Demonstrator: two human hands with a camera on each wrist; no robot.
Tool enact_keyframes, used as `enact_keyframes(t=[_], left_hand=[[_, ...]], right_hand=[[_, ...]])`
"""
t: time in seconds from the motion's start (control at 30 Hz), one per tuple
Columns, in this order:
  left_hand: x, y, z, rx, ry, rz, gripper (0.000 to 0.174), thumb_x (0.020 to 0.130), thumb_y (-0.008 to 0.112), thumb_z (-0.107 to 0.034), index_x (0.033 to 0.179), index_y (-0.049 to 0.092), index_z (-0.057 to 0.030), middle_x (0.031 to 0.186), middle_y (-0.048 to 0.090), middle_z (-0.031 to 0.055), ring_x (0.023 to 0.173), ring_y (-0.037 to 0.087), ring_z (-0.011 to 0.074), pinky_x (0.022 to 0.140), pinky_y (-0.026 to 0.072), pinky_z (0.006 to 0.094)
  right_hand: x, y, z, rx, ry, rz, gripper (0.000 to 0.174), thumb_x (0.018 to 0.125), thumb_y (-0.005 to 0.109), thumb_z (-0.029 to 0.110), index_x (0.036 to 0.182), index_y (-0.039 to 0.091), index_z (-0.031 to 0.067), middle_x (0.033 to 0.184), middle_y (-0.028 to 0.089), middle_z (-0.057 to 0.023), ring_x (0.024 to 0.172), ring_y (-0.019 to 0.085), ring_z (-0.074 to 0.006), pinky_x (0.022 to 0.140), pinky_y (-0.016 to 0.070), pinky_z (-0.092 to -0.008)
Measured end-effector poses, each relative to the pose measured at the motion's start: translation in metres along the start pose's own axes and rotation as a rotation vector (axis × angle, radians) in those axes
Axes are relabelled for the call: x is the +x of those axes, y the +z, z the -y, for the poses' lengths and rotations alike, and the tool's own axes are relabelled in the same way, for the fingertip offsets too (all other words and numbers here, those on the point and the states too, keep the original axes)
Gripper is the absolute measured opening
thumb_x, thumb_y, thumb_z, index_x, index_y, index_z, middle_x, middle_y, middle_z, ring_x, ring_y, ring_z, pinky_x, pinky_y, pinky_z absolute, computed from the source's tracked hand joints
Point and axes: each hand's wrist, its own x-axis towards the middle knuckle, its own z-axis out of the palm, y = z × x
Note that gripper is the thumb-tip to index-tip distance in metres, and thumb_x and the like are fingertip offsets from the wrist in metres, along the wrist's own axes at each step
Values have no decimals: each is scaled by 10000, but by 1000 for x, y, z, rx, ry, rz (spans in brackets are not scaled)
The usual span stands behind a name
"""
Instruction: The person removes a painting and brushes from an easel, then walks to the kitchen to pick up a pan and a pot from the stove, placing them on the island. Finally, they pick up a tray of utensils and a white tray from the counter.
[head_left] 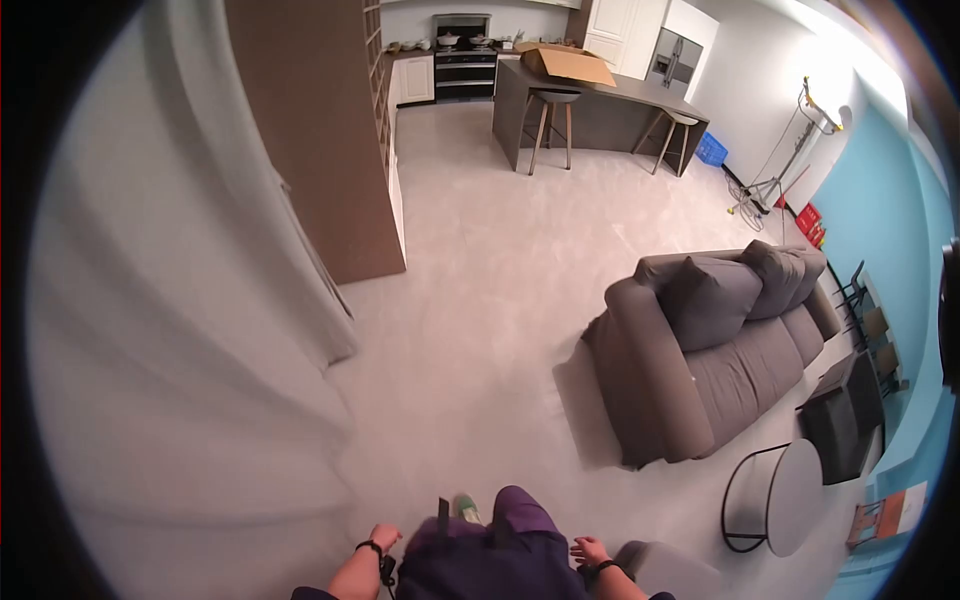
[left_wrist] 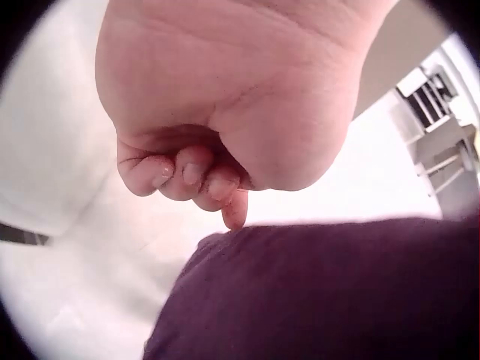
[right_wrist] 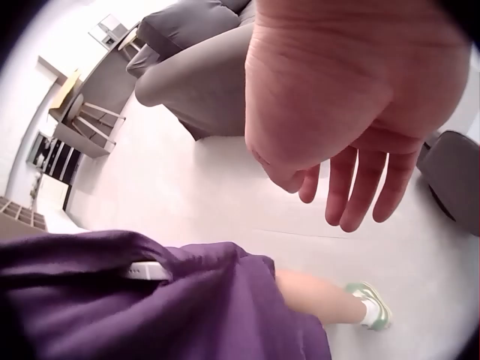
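Observation:
At the bottom of the head view my left hand (head_left: 384,537) hangs beside the body and holds nothing. Its fingers (left_wrist: 193,174) curl loosely toward the palm in the left wrist view, close over the purple shorts (left_wrist: 322,292). On the other side hangs my right hand (head_left: 590,549), likewise holding nothing. The right wrist view shows its fingers (right_wrist: 364,187) extended downward with gaps between them. A thin white object (right_wrist: 146,271) peeks out of a fold in the shorts. One green-and-white shoe (right_wrist: 373,306) shows on the floor.
A grey sofa (head_left: 650,370) stands ahead right, with a round table (head_left: 795,497) and a grey stool-like seat (head_left: 668,572) nearer. Left hangs a long pale curtain (head_left: 180,300) beside a brown cabinet (head_left: 315,150). A cardboard box (head_left: 580,68) lies on the far kitchen counter (head_left: 650,95).

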Motion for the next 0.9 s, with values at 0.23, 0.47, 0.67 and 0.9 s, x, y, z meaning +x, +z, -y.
enact_keyframes(t=[0.23, 0.47, 0.67, 0.9], left_hand=[[97, -170, -257, -175, 349, -273, 210, 713, 460, -96, 697, 668, -76, 648, 612, 103, 623, 578, 198, 573, 450, 335], [163, -214, -356, -195, 219, -141, 209, 721, 450, -77, 728, 659, -77, 553, 525, 42, 507, 487, 154, 460, 392, 306], [172, -239, -389, -448, -96, -59, 196, 758, 485, -99, 811, 671, -68, 540, 457, 20, 420, 396, 128, 370, 319, 281], [251, -263, -449, 460, 178, 104, 236, 841, 442, -154, 884, 636, -27, 733, 626, 94, 613, 578, 250, 593, 472, 404]], right_hand=[[49, 57, 115, 47, 24, -1, 268, 863, 515, 218, 1066, 535, 44, 912, 616, -131, 750, 604, -239, 625, 492, -373], [127, 69, 269, 110, -38, -30, 239, 825, 554, 174, 1005, 548, 17, 816, 601, -113, 677, 593, -224, 567, 482, -340], [196, 63, 459, 21, 2, 23, 233, 852, 506, 199, 1010, 572, 40, 859, 616, -102, 778, 602, -214, 617, 491, -378], [276, 75, 696, -5, -221, 5, 226, 854, 491, 175, 1045, 527, 59, 860, 631, -122, 775, 634, -239, 625, 513, -367]])
